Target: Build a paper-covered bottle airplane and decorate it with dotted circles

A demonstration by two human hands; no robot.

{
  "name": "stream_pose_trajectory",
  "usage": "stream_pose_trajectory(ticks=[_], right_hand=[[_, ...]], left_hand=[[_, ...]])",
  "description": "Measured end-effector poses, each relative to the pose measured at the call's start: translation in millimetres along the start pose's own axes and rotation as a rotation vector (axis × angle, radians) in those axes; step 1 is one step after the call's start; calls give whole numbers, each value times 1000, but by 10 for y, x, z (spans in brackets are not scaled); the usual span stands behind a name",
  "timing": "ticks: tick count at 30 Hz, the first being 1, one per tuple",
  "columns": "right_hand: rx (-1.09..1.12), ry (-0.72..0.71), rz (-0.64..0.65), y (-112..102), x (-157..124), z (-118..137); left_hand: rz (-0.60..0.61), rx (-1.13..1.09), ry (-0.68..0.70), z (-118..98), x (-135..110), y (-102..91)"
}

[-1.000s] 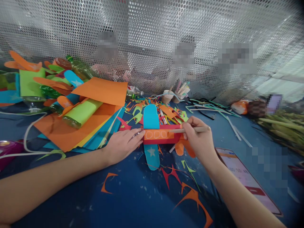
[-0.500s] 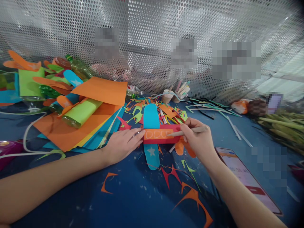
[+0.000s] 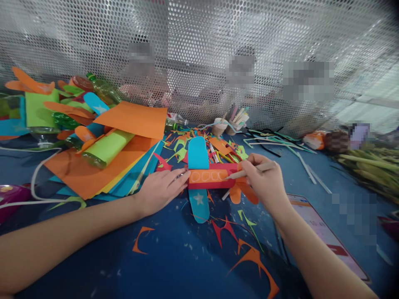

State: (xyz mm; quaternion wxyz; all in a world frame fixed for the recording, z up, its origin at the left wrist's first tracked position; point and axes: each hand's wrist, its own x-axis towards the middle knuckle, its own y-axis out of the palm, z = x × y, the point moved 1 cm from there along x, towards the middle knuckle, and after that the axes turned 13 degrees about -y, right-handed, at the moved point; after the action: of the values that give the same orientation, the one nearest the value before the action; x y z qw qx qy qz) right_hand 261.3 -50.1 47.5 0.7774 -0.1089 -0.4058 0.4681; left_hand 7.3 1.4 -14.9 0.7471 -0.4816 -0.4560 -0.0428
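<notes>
A toy airplane [image 3: 231, 167] lies across the blue table, its bottle body wrapped in red paper, with blue paper wings [image 3: 198, 153] above and below and an orange tail at the right end. White ovals run in a row along the orange strip [image 3: 207, 176] on its side. My left hand [image 3: 162, 189] grips the airplane's left end, the fingertips partly hidden behind it. Pinched in my right hand [image 3: 264, 176] is a pale marker [image 3: 246, 171], whose tip touches the right end of the strip, at the last oval.
Left are stacked coloured paper sheets [image 3: 73, 166] and more paper-covered bottles [image 3: 107, 150]. Cups of markers [image 3: 238, 121] stand behind the airplane, near a perforated metal screen [image 3: 193, 50]. Paper scraps [image 3: 255, 259] lie in front; a phone [image 3: 327, 236] lies under my right forearm.
My right hand and the marker have shifted slightly right along the orange strip, and the last oval has more of its outline drawn. The left hand and the airplane stay in place.
</notes>
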Motion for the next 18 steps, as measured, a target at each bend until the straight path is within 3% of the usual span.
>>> stream_pose_trajectory(ticks=[18], right_hand=[[58, -23, -82, 40, -13, -40]], left_hand=[[4, -1, -29, -10, 15, -13]])
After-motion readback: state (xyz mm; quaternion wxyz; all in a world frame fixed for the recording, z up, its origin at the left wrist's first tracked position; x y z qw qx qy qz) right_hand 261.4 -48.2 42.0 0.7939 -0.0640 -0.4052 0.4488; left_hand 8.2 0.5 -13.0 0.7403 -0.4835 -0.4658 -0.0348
